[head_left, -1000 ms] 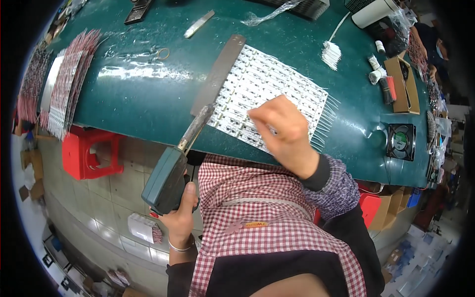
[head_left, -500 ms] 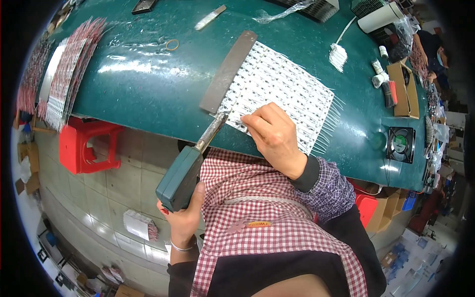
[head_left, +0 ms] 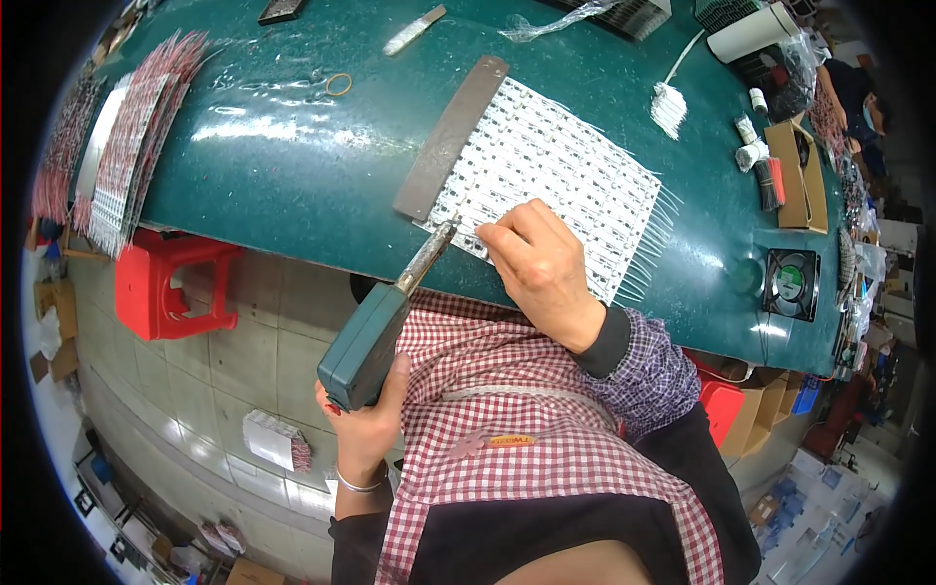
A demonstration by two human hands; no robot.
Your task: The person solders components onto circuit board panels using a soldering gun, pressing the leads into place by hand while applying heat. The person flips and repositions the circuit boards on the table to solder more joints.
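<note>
My left hand (head_left: 370, 421) is wrapped round a green soldering gun (head_left: 363, 349), its finger at the red trigger. The gun's metal barrel points up and right, and its tip is at the lower left corner of a white circuit board panel (head_left: 556, 175). Rows of small dark parts cover the panel, and white wires stick out along its right side. Over the panel's lower edge my right hand (head_left: 541, 268) is closed in a pinch close to the tip; whatever sits between the fingertips is too small to make out. A dark flat bar (head_left: 453, 136) lies along the panel's left edge.
Panels with red and white wires (head_left: 146, 146) hang over the table's left end. A bundle of white wires (head_left: 668, 109), an open cardboard box (head_left: 795, 175) and a small fan (head_left: 790, 284) are at the right. A red stool (head_left: 175, 283) stands below the green table (head_left: 263, 195).
The soldering gun in my left hand has shifted slightly up and to the right, its tip moving further over the panel. My right hand is nearly still.
</note>
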